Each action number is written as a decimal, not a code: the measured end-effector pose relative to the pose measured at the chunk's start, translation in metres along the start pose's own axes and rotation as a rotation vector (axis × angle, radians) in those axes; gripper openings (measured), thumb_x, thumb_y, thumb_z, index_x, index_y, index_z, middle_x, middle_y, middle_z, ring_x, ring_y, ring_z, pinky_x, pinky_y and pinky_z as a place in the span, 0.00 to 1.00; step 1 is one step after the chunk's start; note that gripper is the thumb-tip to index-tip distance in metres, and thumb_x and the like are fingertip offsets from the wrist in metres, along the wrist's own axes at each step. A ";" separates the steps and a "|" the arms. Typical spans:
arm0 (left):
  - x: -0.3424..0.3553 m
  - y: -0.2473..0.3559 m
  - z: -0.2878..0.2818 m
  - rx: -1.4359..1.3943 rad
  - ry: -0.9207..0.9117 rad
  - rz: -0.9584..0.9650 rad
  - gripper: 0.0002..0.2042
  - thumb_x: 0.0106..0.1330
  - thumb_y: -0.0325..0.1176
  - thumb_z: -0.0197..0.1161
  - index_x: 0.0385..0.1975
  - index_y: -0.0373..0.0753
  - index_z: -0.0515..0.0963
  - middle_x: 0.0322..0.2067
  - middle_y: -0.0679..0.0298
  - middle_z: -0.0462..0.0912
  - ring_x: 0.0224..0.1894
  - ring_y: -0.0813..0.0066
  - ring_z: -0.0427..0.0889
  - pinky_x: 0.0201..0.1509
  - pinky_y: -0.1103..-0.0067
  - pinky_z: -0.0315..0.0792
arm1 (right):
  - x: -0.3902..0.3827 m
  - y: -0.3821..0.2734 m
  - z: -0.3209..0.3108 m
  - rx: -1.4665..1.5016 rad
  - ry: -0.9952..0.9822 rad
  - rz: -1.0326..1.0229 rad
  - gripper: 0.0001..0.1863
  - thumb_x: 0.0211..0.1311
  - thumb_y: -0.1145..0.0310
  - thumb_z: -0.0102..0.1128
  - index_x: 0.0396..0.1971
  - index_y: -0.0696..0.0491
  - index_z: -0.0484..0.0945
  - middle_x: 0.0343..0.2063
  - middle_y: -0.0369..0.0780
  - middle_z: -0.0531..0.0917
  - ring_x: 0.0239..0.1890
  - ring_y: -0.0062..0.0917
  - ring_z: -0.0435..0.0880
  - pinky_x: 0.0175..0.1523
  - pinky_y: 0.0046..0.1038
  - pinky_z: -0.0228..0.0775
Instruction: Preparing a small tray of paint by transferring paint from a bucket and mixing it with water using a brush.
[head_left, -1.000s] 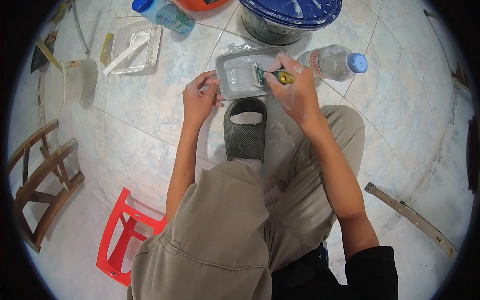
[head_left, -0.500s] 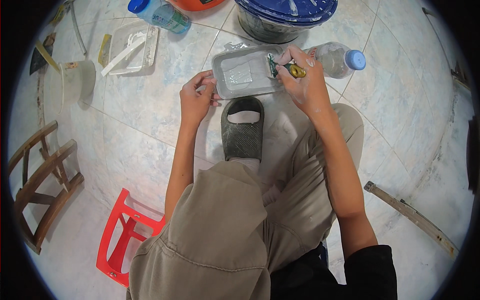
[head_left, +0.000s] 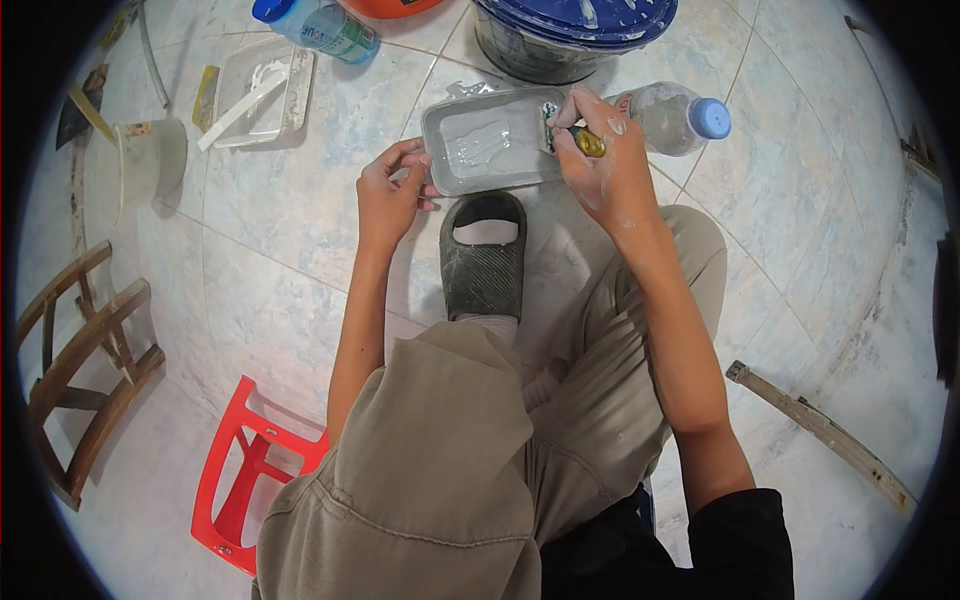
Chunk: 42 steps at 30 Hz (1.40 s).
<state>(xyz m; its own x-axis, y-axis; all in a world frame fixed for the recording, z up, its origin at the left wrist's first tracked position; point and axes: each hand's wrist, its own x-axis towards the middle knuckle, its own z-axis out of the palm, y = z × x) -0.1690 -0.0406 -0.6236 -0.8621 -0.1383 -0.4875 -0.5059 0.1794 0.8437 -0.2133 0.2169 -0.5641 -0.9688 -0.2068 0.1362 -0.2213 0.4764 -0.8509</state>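
Note:
A shallow grey plastic tray with wet whitish paint-like stuff spread over its bottom lies on the tiled floor, just beyond my slippered foot. My left hand grips its left end, thumb at the rim and fingers curled around the outside. At the opposite end, my right hand is closed around a paintbrush with a yellowish-green handle. The brush head presses against the tray's right inner wall, partly hidden by my fingers. White smears mark my right hand.
A clear bottle with a blue cap lies right beside my right hand. Beyond stands a blue-lidded bucket. At left are another bottle, a tub with a white stick and wooden frame pieces. A red plastic chair sits by my leg.
The brush has shifted slightly right, closer against the tray's right wall, with my right hand tilting along. Streaks in the wet layer look different. My left hand keeps its place on the tray.

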 end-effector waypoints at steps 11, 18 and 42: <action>0.001 -0.002 0.002 -0.031 0.016 0.039 0.16 0.71 0.28 0.62 0.55 0.28 0.79 0.38 0.58 0.86 0.27 0.74 0.88 0.25 0.82 0.82 | 0.000 -0.003 -0.015 -0.153 -0.053 -0.132 0.09 0.54 0.79 0.61 0.33 0.57 0.70 0.31 0.46 0.71 0.36 0.46 0.75 0.41 0.38 0.69; -0.001 -0.001 0.001 -0.034 0.022 0.024 0.16 0.72 0.29 0.62 0.56 0.28 0.78 0.40 0.57 0.86 0.29 0.73 0.89 0.25 0.81 0.82 | -0.002 -0.029 -0.019 -0.157 -0.039 -0.202 0.13 0.51 0.82 0.62 0.37 0.56 0.71 0.31 0.45 0.71 0.34 0.45 0.76 0.39 0.38 0.70; 0.000 -0.003 0.001 -0.031 0.014 0.040 0.16 0.71 0.28 0.62 0.55 0.29 0.79 0.38 0.58 0.86 0.27 0.75 0.88 0.24 0.82 0.81 | -0.008 -0.009 0.011 -0.095 -0.083 -0.191 0.12 0.47 0.84 0.61 0.31 0.57 0.71 0.29 0.46 0.71 0.32 0.46 0.76 0.34 0.42 0.69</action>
<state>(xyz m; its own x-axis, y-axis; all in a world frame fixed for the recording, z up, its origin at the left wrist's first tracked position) -0.1678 -0.0406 -0.6268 -0.8810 -0.1451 -0.4502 -0.4696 0.1545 0.8692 -0.2027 0.2051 -0.5630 -0.8968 -0.3689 0.2445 -0.4130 0.4991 -0.7618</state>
